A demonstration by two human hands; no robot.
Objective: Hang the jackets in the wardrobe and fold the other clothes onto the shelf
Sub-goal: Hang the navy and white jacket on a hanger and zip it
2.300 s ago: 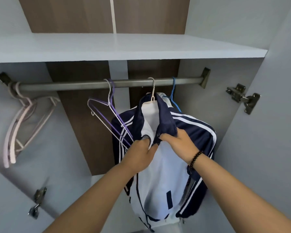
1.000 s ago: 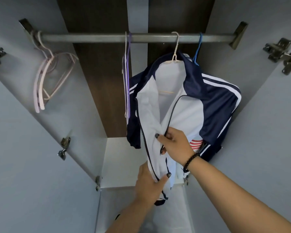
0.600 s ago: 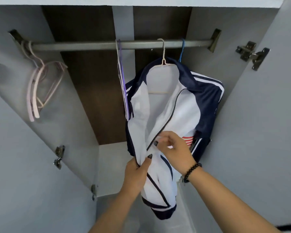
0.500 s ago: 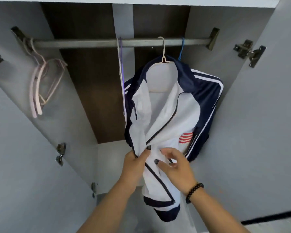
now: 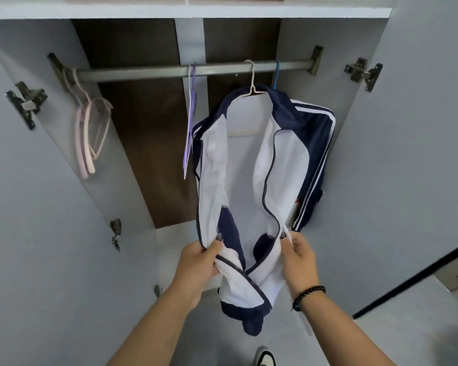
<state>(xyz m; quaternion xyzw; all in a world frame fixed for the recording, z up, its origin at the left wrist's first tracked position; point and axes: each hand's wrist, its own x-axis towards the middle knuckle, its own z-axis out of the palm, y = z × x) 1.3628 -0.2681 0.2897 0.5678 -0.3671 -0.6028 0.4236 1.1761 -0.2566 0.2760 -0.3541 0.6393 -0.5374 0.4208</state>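
A: One jacket on a white hanger on the rail, front unzipped.

B: Left hand pinches the left zipper edge, right hand pinches the right. Two pink hangers hang at the rail's left end.

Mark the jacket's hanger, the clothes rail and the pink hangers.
jacket's hanger (image 5: 252, 83): head view, on its neck just under the hook.
clothes rail (image 5: 143, 73): head view, bare stretch left of centre.
pink hangers (image 5: 86, 138): head view, on the hanging bundle's shoulder arms.
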